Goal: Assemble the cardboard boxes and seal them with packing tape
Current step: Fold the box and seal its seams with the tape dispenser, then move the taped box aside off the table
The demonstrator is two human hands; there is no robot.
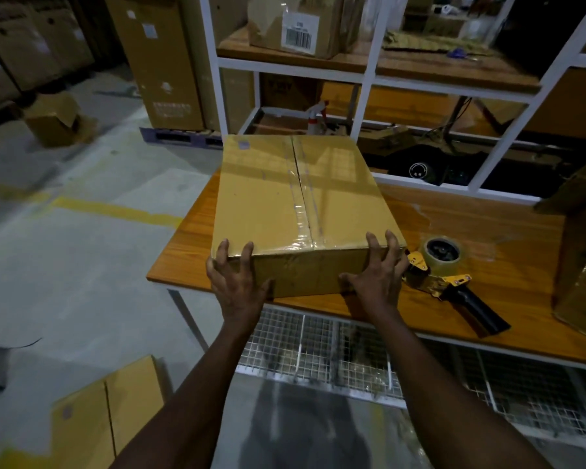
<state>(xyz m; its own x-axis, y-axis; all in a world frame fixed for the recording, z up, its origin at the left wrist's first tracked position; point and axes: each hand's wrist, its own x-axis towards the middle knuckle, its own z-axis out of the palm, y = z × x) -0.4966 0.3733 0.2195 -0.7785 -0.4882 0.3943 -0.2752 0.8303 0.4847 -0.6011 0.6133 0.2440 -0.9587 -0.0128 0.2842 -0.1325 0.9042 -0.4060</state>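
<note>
Grips the cardboard box [257, 204] at its two near corners. Left hand [234, 282] with fingers hooked over the top edge and thumb braced on the front face; right hand [376, 272] the same at the other corner. Set wide apart like this, probably to steer or lift a broad, flat load without letting it twist.

Rests on the left end of the orange counter [487, 231], near face toward the person, far end reaching toward the white shelving frame [369, 79].

Carries clear packing tape [301, 231] down the centre seam of the top flaps and over onto the near face, wrinkled at the fold. Hence judged closed and sealed on this side; cannot tell about the underside.

Just right of the box, close to the right fingertips, the tape dispenser [447, 275], lying on its side with the black handle angled toward the counter's near edge. Kept within reach, seemingly, while freeing both hands for the box.

Further along the counter, at the right edge of view, another cardboard carton [582, 275], only partly seen. Down on the floor at lower left, flattened cardboard [92, 424], presumably waiting for assembly.

Looks like the step of shifting or turning a taped box. Calls for care not to sweep the dispenser aside or drag the box past the counter's left corner.
</note>
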